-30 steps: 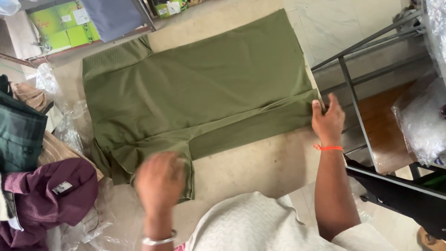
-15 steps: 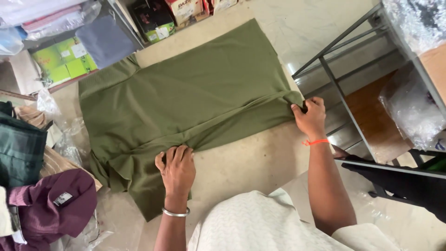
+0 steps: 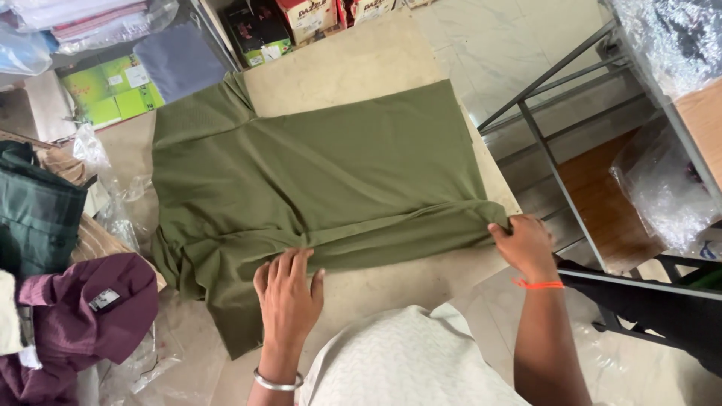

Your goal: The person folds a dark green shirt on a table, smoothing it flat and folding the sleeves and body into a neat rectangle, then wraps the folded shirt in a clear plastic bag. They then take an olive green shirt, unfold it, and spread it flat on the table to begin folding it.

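Observation:
An olive green shirt (image 3: pixel 323 180) lies spread flat on a beige board, collar end to the left. Its near edge is folded over in a long strip. My left hand (image 3: pixel 288 289) rests flat on that folded edge near the middle, fingers spread, a metal bangle on the wrist. My right hand (image 3: pixel 524 242) pinches the shirt's lower right corner at the board's right edge, an orange thread on the wrist.
A maroon garment (image 3: pixel 83 312) and a dark green checked one (image 3: pixel 34 210) lie at the left among clear plastic bags (image 3: pixel 113 195). Boxes (image 3: pixel 113 90) stand at the back. A metal rack (image 3: pixel 571 173) with plastic-wrapped goods stands at the right.
The near side of the shirt has been folded over. My left hand moved up from the sleeve onto the folded edge, and my right hand shifted down with the corner in its grip.

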